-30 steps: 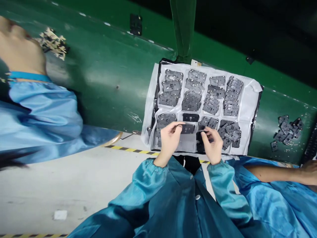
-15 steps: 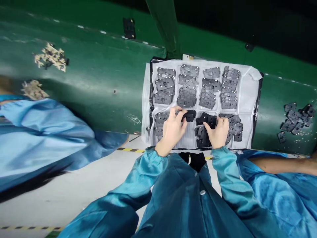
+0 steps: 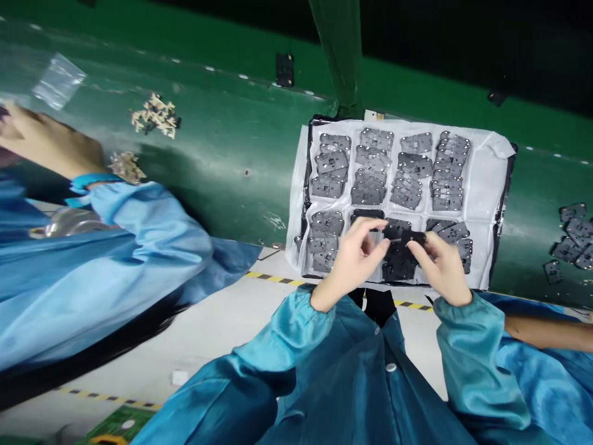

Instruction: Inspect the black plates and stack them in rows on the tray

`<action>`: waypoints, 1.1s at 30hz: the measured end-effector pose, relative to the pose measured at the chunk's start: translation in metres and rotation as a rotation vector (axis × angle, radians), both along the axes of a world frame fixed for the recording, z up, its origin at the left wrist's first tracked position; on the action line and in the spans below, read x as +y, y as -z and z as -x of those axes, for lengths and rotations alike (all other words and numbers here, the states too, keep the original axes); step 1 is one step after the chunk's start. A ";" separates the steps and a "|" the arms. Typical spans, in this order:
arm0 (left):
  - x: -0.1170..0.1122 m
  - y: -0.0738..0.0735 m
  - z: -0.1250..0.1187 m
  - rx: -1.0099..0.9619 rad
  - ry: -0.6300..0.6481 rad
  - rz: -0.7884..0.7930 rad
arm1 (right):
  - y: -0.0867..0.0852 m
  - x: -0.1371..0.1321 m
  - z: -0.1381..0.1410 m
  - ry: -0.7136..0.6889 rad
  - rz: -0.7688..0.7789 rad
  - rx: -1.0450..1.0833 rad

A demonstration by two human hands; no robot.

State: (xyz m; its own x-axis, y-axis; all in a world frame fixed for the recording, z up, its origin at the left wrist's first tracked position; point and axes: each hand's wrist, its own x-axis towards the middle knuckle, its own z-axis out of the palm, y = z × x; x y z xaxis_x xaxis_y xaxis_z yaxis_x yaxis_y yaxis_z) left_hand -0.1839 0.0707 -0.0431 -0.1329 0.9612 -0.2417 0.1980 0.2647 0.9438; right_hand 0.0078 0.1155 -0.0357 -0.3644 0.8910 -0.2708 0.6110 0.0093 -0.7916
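Observation:
A black tray lined with white plastic (image 3: 482, 204) lies on the green conveyor belt (image 3: 217, 161), holding several stacks of flat dark plastic parts (image 3: 365, 185). My left hand (image 3: 354, 259) and my right hand (image 3: 440, 262) are raised over the tray's near row, both in teal sleeves. Between their pinched fingertips they hold a small black plastic part (image 3: 407, 238), the left at its left end, the right at its right end. More dark parts (image 3: 398, 266) lie in the compartment right under the hands.
A person in a light blue coat (image 3: 115, 247) works at the left, one hand (image 3: 46, 142) over the belt near pale scrap pieces (image 3: 155, 114). Another person's forearm (image 3: 546, 330) lies at the right. Loose dark parts (image 3: 572, 238) sit on the belt's right. A green post (image 3: 343, 55) rises behind the tray.
My hands have lifted from the tray's near compartments and come together, holding one black part between them. The camera has shifted, and the left person's hand has come into view.

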 end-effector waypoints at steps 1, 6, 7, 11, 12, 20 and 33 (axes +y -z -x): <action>0.002 -0.005 -0.002 -0.096 0.013 0.026 | -0.008 0.001 0.003 -0.063 0.091 0.025; 0.008 -0.019 -0.001 -0.462 0.056 0.199 | -0.029 0.003 0.014 -0.101 0.365 0.237; 0.008 -0.020 0.000 -0.503 0.048 0.216 | -0.030 0.004 0.015 -0.052 0.372 0.282; 0.007 -0.017 0.003 -0.582 -0.090 0.221 | -0.030 0.003 0.014 0.045 0.455 0.415; 0.007 -0.017 0.003 -0.597 -0.122 0.227 | -0.029 0.002 0.013 0.043 0.498 0.424; 0.008 -0.018 -0.001 -0.638 -0.141 0.313 | -0.009 -0.016 0.025 0.391 0.375 0.446; -0.019 0.006 -0.011 -0.631 -0.457 0.489 | 0.022 -0.056 0.061 0.763 0.296 0.361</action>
